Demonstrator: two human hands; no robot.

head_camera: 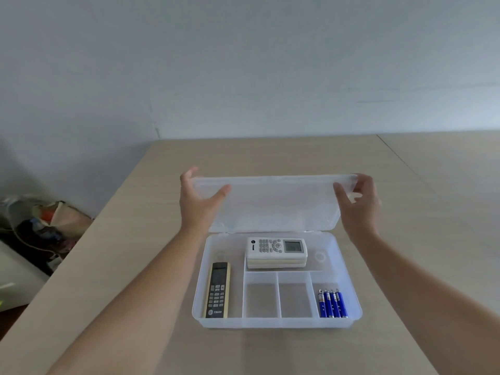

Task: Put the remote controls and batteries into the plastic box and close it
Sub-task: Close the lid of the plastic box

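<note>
Plastic box (276, 320) sits open on counter (135, 280), near edge toward person. Batteries (332, 304) lie side by side in near-right compartment; dark remote (217, 290) lengthwise in left slot; white remotes (276, 251) stacked in far compartment — all items look packed, only closing left. Beyond, hinged lid (273, 201) stands raised, tilted back. Left hand (198, 201) clamped on lid's left end, right hand (358, 201) clamped on its right end — grip at both far corners likely for even swing down toward person.
</note>
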